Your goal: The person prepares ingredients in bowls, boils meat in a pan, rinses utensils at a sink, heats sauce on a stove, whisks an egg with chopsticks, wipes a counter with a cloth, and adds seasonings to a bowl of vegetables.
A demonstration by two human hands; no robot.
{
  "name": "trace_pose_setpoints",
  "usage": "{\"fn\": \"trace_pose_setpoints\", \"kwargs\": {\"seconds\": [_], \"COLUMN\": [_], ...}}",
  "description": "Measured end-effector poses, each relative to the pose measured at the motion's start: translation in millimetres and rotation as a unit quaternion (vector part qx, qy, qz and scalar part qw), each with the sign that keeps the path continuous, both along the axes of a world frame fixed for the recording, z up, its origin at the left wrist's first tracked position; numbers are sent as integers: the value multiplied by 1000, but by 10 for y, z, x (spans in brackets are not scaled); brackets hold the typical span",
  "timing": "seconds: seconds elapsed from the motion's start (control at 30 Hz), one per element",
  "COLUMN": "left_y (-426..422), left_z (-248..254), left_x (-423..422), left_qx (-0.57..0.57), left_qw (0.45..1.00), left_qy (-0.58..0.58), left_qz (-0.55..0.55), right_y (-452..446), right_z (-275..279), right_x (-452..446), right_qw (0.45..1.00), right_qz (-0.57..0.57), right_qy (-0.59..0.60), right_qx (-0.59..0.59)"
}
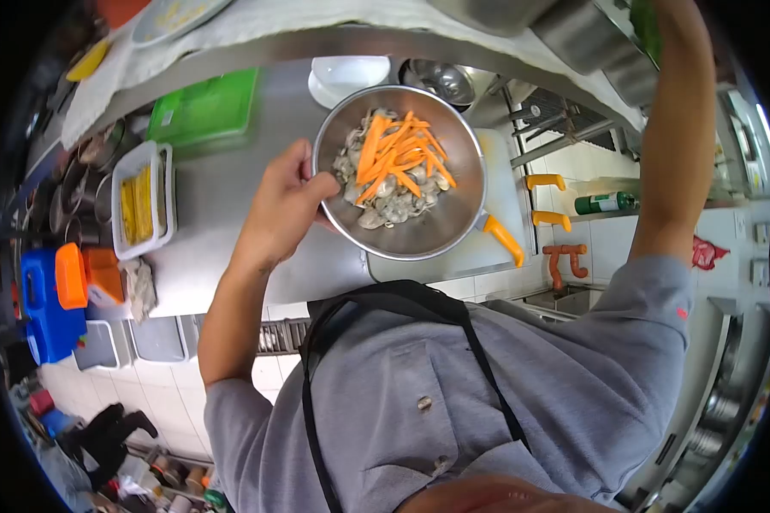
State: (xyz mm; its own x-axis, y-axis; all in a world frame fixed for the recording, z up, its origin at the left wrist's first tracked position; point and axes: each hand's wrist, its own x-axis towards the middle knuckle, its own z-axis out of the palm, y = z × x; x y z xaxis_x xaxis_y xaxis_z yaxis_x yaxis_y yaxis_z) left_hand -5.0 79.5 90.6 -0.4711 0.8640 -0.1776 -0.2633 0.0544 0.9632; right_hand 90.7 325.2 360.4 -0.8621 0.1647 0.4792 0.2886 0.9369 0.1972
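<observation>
Left grip (289, 195) holds a bowl (465, 167) (orange strips (399, 154) atop grey pieces (395, 208)).

Right hand's cropped off up top. Bowl (464, 154) hides part of the white board (502, 188) by the right edge of the bench (218, 214).

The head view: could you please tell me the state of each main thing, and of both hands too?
Round silver metal bowl: open, partly filled
Glossy grey pieces: in the bowl, partly covered
Orange carrot strips: cut, heaped on the grey pieces
White rectangular plastic tub: open, holding yellow pieces
White flat board: partly hidden by the bowl
Left hand: gripping the bowl's rim
Right hand: out of view; its forearm stretched out
</observation>
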Motion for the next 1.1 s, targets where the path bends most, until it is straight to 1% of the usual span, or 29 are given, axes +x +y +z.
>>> {"fn": "trace_pose_setpoints", "kwargs": {"seconds": [0.03,0.07,0.1,0.17,0.23,0.33,0.4,0.47,0.53,0.57,0.6,0.67,0.7,0.77,0.8,0.83,0.9,0.93,1.0,1.07,1.1], "left_y": [-2,3,7,37,58,72,80,98,106,111,100,119,136,95,81,81,56,70,32,-16,-41], "left_z": [-18,-32,-28,8,42,49,42,32,27,29,-2,-70,-66,-35,-13,-4,-38,-71,-151,-190,-200], "left_x": [-26,-40,-38,-26,1,3,2,-29,-62,-69,-82,-144,-145,-138,-133,-148,-181,-183,-248,-273,-275], "left_qx": [3,7,3,12,9,9,10,4,6,6,19,19,21,10,-1,8,14,18,19,19,11], "left_qw": [1000,999,999,999,999,998,998,998,998,998,997,996,997,999,999,999,998,997,998,998,998], "left_qy": [7,14,8,9,7,6,3,12,15,17,27,53,36,1,-15,-6,-41,-42,-46,-53,-53], "left_qz": [-12,-29,-30,-43,-50,-55,-61,-66,-66,-62,-66,-63,-58,-51,-46,-49,-52,-55,-49,-43,-29], "right_y": [-386,-485,-574,-802,-680,-609,-575,-534,-504,-488,-576,-549,-393,107,427,746,1161,1172,1201,1104,1150], "right_z": [-203,-597,-908,-1273,-1617,-1734,-1652,-1453,-1099,-820,-492,-41,160,450,532,591,621,619,586,557,468], "right_x": [98,216,307,256,199,238,290,358,432,487,496,524,516,397,306,197,-128,-169,-355,-793,-962], "right_qw": [998,982,945,909,915,925,925,926,927,938,958,994,999,997,994,991,969,969,964,946,967], "right_qz": [56,176,289,254,266,274,254,230,258,223,222,99,-21,-34,-56,-77,-183,-183,-179,-145,-54], "right_qy": [4,-75,-151,-327,-300,-263,-281,-299,-256,-249,-167,-39,12,23,9,-7,-132,-126,-194,-281,-244], "right_qx": [-5,-4,-7,48,42,10,-14,-32,-96,-86,-68,-4,28,71,93,112,102,108,-17,75,-49]}}
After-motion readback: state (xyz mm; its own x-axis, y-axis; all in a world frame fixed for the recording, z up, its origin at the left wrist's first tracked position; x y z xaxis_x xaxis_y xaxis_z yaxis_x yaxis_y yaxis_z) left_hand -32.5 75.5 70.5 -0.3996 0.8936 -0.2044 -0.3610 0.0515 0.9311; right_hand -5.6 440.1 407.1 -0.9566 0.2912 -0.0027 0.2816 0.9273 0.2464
